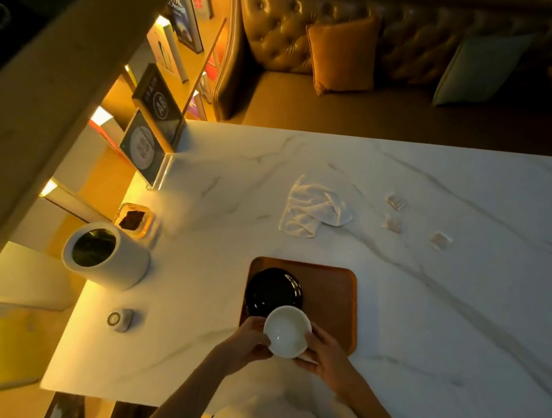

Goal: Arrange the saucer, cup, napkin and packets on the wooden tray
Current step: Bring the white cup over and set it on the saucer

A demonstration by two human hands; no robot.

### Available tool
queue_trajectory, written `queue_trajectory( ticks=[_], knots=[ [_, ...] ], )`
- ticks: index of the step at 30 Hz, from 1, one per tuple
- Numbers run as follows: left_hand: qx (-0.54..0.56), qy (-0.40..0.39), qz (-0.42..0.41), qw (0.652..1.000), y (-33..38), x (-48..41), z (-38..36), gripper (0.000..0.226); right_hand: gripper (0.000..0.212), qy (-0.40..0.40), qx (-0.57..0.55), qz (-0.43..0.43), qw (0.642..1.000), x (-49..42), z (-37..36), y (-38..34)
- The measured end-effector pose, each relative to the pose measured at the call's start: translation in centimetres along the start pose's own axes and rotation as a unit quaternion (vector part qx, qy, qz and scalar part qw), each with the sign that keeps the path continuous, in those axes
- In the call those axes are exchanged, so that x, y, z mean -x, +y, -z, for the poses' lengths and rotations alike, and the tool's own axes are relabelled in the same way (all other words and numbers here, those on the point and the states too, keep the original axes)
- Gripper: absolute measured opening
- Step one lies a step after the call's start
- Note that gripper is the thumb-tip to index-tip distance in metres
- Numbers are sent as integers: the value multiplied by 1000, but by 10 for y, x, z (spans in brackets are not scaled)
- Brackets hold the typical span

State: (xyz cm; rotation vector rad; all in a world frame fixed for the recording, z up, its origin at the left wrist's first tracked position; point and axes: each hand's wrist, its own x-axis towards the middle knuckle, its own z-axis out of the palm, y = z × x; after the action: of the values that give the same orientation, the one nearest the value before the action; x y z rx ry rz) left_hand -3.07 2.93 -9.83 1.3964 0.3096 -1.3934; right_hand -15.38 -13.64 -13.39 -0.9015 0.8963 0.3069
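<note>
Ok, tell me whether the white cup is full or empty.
Empty: the white cup, held between the left hand and right hand, shows a bare white inside with no liquid.

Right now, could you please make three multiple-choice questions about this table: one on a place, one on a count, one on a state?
1. Where is the black saucer?
A. On the left part of the wooden tray
B. On the sofa
C. Beside the napkin

2. How many packets lie on the table?
A. One
B. Three
C. Five

3. What is the state of the white cup?
A. Lying on the napkin
B. Held by both hands
C. Standing alone on the saucer

Answers: 1 A, the saucer rests on the tray's left side. 2 B, three packets lie right of the napkin. 3 B, the left hand and right hand grip it.
</note>
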Motion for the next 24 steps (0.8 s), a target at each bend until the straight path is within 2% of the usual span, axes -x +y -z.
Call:
queue_trajectory(
  ticks=[3,11,17,24],
  knots=[
    [4,-5,5,1000,4,-7,17,57,43,8,15,-4,1000,-11,-15,-7],
    [3,32,-7,999,19,-30,37,63,43,32,65,-18,997,-44,-43,-24],
    [-62,94,-1,994,34,-56,34,64,45,68,81,-33,994,-67,-49,-43],
    [-57,86,8,995,46,-77,32,64,46,57,80,-47,994,-88,-40,-59]
  ],
)
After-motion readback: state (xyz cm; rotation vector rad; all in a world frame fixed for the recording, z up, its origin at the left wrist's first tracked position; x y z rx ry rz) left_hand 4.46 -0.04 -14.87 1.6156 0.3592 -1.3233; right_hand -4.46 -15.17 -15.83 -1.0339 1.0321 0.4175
